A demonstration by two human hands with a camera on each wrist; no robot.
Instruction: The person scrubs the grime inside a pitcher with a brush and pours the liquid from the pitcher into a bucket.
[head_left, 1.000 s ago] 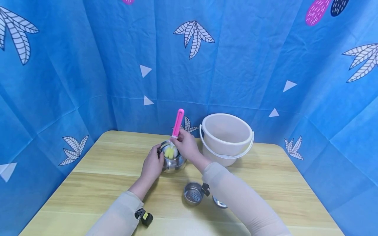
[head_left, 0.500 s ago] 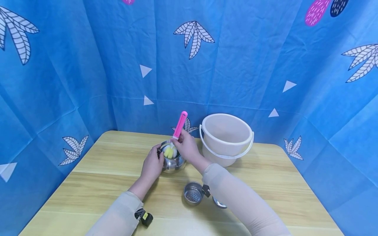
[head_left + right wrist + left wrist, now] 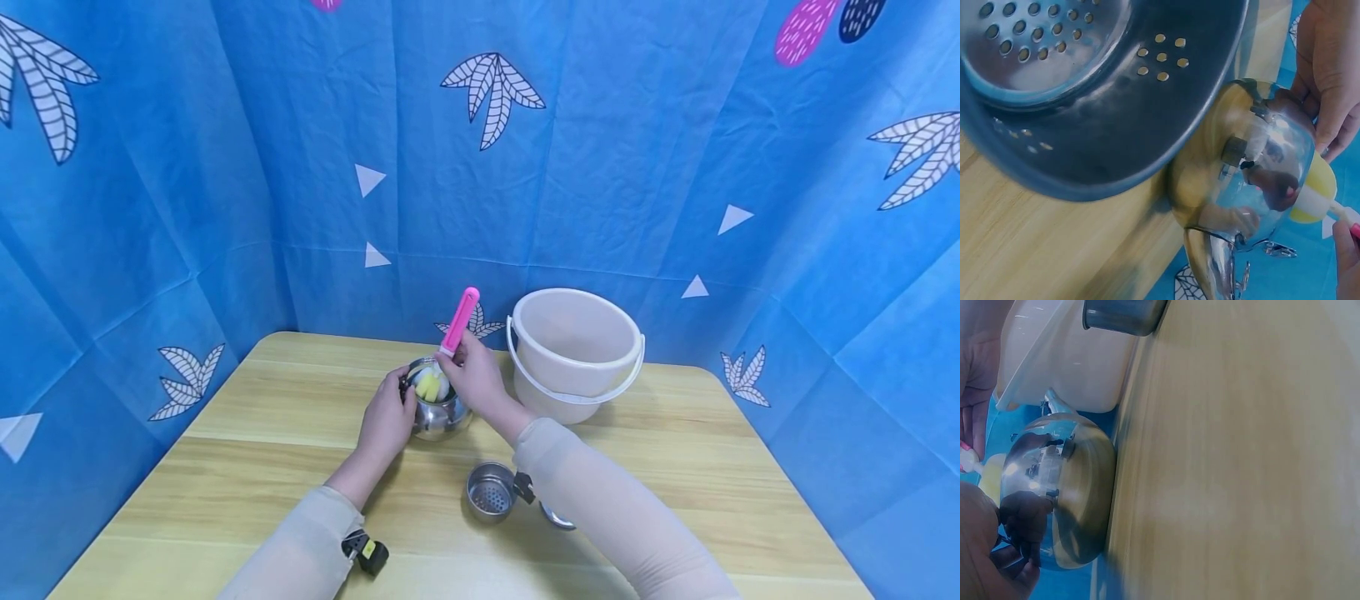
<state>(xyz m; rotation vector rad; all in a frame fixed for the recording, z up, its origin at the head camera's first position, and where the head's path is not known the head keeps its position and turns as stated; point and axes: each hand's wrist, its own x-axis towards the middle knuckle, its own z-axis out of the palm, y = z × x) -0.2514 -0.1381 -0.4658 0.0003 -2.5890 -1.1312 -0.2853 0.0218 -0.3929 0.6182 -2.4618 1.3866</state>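
In the head view a shiny steel teapot [image 3: 442,421] stands upright on the table, its mouth uncovered. My left hand [image 3: 385,421] grips the pot at its left side, fingers at the rim. A brush [image 3: 460,322] with a pink handle leans to the right; my right hand [image 3: 477,375] pinches it low on the handle, over the pot's mouth. Its yellow-and-white head [image 3: 431,386] sits in the opening, the lower part hidden by the pot wall. The spout [image 3: 1213,262] shows in the right wrist view.
A steel strainer basket [image 3: 491,493] with a perforated bottom stands nearer on the wooden table [image 3: 262,492]. Beside it, a round shiny metal piece [image 3: 557,518] is partly covered by the right sleeve. A white bucket [image 3: 536,375] with its bail lowered stands behind the right hand. Blue curtains [image 3: 615,167] enclose the table.
The brush handle has tilted further right, its top end moving right and slightly down. The left hand, teapot, strainer basket and bucket have stayed in place.
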